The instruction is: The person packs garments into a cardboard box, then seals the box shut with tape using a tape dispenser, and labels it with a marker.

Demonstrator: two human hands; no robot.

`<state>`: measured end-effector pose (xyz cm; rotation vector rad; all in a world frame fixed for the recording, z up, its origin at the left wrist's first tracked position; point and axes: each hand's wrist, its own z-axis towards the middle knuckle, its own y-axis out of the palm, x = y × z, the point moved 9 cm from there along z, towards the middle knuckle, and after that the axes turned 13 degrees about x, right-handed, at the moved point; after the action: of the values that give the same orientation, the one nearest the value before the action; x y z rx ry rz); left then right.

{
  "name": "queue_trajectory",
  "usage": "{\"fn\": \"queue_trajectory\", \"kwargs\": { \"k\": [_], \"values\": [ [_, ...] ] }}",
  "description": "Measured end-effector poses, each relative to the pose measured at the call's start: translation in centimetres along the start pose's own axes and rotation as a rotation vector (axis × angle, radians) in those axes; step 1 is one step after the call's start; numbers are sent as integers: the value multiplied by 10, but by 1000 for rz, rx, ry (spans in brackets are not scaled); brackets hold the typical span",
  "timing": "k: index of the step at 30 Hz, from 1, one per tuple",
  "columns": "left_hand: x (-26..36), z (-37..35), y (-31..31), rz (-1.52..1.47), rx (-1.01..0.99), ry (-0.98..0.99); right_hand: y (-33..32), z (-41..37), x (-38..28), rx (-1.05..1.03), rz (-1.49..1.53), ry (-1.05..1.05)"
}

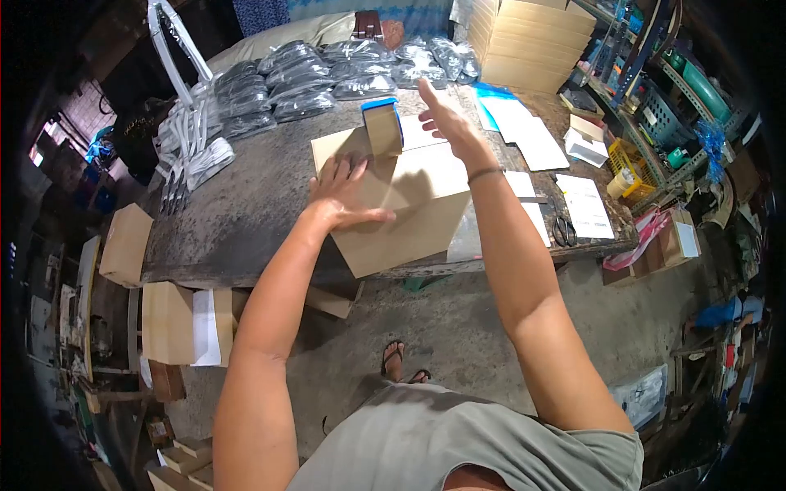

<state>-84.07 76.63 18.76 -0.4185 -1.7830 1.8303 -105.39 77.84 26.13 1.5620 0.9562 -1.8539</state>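
My left hand point(342, 193) lies with fingers spread on a brown cardboard box point(422, 176) at the table's front edge. One panel of the box hangs toward me over that edge. Raised above the box's right far side, my right hand point(446, 123) has its fingers stretched out and holds nothing. Between the two hands, at the far side of the box, stands a brown object with a blue rim point(383, 131). White paper shows behind the box, partly covered by my right hand.
Plastic-wrapped black bundles point(299, 78) are piled at the back of the dark table point(237, 229). Stacked flat cardboard point(532, 41) stands at back right. Scissors point(563, 231) and printed sheets point(585, 204) lie at right. An open carton point(170, 323) sits below left.
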Motion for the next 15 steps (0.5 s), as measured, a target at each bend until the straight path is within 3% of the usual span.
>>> {"fn": "queue_trajectory", "kwargs": {
  "k": [1, 3, 7, 9, 13, 15],
  "values": [
    [1, 0, -1, 10, 10, 13, 7, -6, -16, -5, 1, 4],
    [4, 2, 0, 46, 15, 17, 36, -14, -27, -215, -84, 104],
    [9, -3, -9, 33, 16, 1, 90, 31, 14, -210, -51, 126],
    [10, -5, -13, 5, 59, 12, 103, 26, 23, -236, 210, 259],
    [4, 2, -1, -4, 59, 6, 55, -31, 13, -11, 87, 221],
    [0, -1, 0, 32, 62, -7, 41, -59, 15, -108, 193, 121]
  ]
}}
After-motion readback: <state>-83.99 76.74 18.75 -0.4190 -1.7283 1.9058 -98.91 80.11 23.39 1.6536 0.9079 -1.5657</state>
